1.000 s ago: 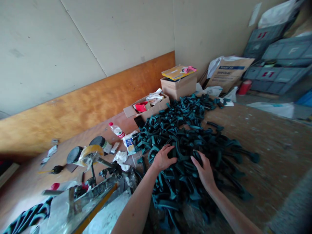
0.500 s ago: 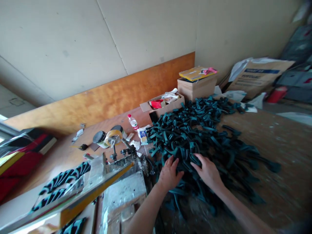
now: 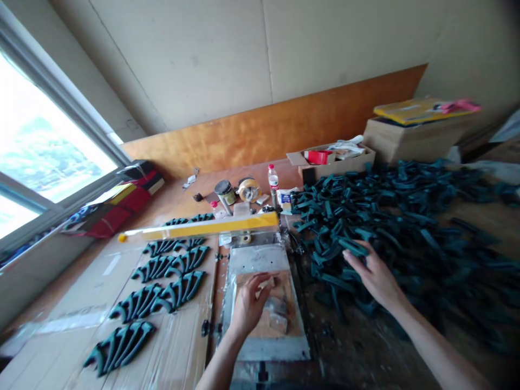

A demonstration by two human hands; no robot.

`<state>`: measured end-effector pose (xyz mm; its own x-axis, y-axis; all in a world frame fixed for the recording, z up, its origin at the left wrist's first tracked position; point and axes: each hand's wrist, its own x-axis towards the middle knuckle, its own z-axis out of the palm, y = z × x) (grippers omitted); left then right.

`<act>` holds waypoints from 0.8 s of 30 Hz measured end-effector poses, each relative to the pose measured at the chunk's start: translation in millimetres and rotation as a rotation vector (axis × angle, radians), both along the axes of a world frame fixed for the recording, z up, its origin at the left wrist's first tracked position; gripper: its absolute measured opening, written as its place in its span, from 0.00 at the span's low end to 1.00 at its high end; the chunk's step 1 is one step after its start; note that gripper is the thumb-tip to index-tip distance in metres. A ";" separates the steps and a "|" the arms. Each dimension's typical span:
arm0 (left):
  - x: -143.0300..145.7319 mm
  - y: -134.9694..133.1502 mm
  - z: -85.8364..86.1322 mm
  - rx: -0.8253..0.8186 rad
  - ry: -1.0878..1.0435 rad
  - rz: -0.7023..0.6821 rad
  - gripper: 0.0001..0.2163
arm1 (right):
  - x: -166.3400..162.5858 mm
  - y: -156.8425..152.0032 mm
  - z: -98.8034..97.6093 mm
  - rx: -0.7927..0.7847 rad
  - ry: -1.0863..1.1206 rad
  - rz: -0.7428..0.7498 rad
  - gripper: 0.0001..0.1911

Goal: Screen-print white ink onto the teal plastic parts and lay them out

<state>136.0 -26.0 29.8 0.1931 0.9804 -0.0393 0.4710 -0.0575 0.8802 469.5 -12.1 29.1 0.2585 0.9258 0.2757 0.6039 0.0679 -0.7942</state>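
Observation:
A big heap of dark teal plastic parts [image 3: 406, 216] covers the right side of the wooden table. My right hand [image 3: 376, 276] lies on the near left edge of the heap, its fingers closed round one teal part [image 3: 352, 246]. My left hand [image 3: 247, 306] rests on a flat metal plate [image 3: 260, 260] in front of me. Its fingers are stretched out over a brownish, plastic-covered pad [image 3: 276, 314] in the plate's middle, with nothing visibly in them.
A yellow bar [image 3: 199, 227] lies across the plate's far end. Rows of teal parts [image 3: 162, 281] lie on cardboard at the left. Behind stand a jar [image 3: 225, 189], a tape roll [image 3: 248, 189], a water bottle [image 3: 273, 179] and cardboard boxes [image 3: 414, 135]. A window is at far left.
My view has swung left. My left hand has left the heap and come down onto the metal plate. My right hand stays on the heap's edge.

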 end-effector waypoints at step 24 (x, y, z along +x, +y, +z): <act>-142.3 57.7 101.4 0.349 -0.599 0.521 0.22 | -232.8 -4.8 -65.0 0.197 -0.687 0.848 0.25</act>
